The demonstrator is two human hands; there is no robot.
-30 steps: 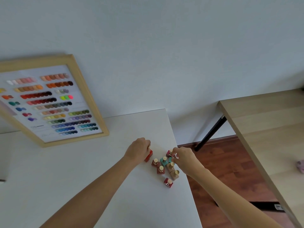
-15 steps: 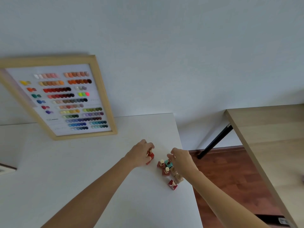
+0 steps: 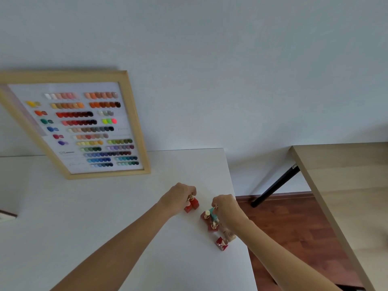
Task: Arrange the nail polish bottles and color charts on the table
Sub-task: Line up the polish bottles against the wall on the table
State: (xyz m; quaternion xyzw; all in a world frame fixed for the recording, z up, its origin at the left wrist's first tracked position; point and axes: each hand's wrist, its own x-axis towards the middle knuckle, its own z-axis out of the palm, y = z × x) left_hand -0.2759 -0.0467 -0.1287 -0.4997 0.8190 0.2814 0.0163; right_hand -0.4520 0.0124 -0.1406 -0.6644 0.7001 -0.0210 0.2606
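Observation:
Several small nail polish bottles with gold caps stand near the right edge of the white table (image 3: pixel 105 206). My left hand (image 3: pixel 178 198) is closed on the cap of a red bottle (image 3: pixel 193 204), apart from the cluster. My right hand (image 3: pixel 226 208) pinches the cap of a teal bottle (image 3: pixel 212 214) inside the cluster. Beside it stand two dark red bottles (image 3: pixel 212 225), a beige one (image 3: pixel 230 236) and a red one (image 3: pixel 222 243) nearest me. A wooden-framed color chart (image 3: pixel 84 127) leans against the wall at the table's back left.
The table's right edge drops to a brown wooden floor (image 3: pixel 294 223). A light wood table (image 3: pixel 344 185) with a black leg stands to the right. Something flat pokes in at the left edge (image 3: pixel 6 215).
The camera view shifted, so the chart sits further right in frame. My left hand has drawn the red bottle slightly away from the cluster; my right hand moved onto the teal bottle's cap.

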